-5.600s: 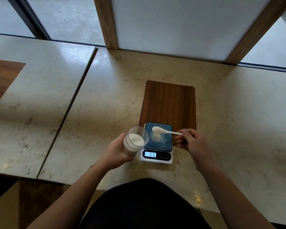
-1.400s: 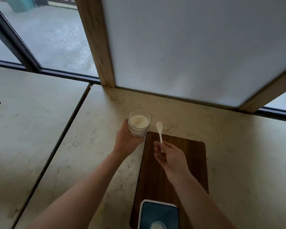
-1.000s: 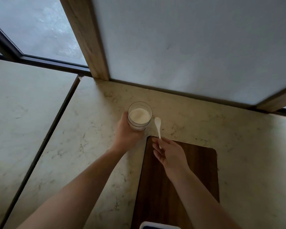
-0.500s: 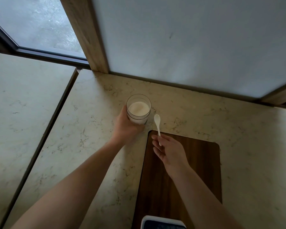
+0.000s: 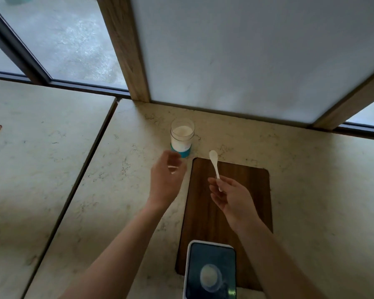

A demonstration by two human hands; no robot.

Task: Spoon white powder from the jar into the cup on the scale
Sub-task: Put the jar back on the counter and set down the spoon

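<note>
White powder fills the jar (image 5: 182, 138) near the tabletop's (image 5: 95, 190) back edge; left hand (image 5: 166, 180) seemingly open, empty beside it; right hand (image 5: 229, 194) pinches the spoon (image 5: 214, 164).

Both bare forearms reach forward: the left hand (image 5: 167, 180) hovers loosely curled and empty, while the right hand (image 5: 231, 196), palm up, pinches a thin handle.

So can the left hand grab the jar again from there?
Probably yes. The left hand is open just short of the jar, which stands upright on the counter with nothing between them. The right hand holds the spoon off to the side.
</note>
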